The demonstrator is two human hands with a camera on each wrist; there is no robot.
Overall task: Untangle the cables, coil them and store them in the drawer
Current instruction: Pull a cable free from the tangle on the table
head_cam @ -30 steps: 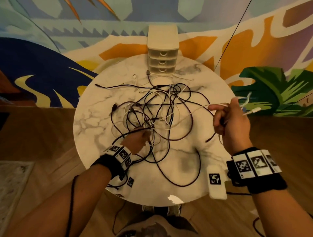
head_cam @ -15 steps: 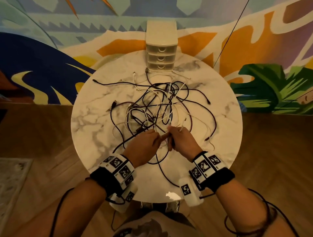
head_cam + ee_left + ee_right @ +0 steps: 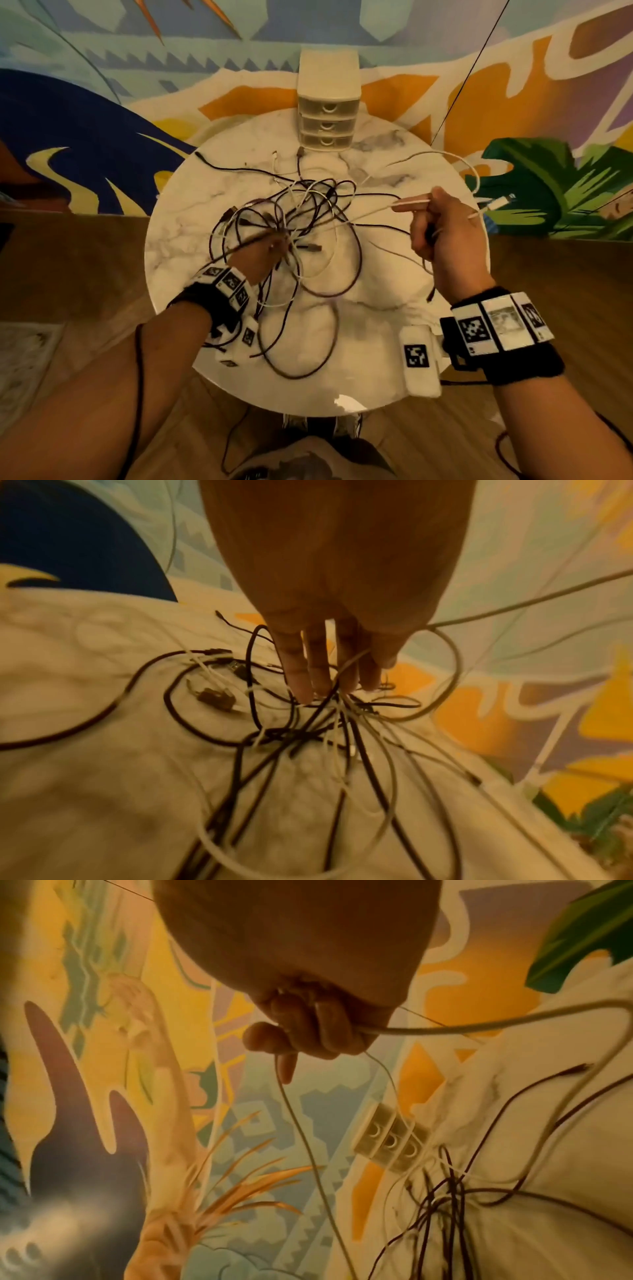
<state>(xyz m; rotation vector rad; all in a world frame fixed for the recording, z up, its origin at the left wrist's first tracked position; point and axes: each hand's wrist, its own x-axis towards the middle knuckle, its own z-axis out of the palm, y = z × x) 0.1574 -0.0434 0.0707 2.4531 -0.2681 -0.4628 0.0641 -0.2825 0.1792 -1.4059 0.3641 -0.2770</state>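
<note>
A tangle of dark and white cables (image 3: 308, 219) lies on the middle of the round marble table (image 3: 359, 342). My left hand (image 3: 255, 262) rests on the tangle's left part, its straight fingers (image 3: 301, 680) pressing down among the strands (image 3: 308, 731). My right hand (image 3: 445, 236) is raised at the right side of the table and grips a white cable (image 3: 370, 214). That cable runs taut from the tangle into the fist (image 3: 308, 1031) and loops out to the right, ending in a plug (image 3: 503, 202). The small three-drawer unit (image 3: 327, 113) stands at the table's far edge, drawers closed.
Loose cable ends reach toward the drawer unit (image 3: 390, 1139) and the table's left rim. A dark loop (image 3: 301, 349) hangs close to the near edge. A painted mural wall stands behind the table, with wooden floor around it.
Half a second ago both hands met at the front of the tangle. My right hand has since pulled the white cable up and out to the right; my left stays down on the tangle.
</note>
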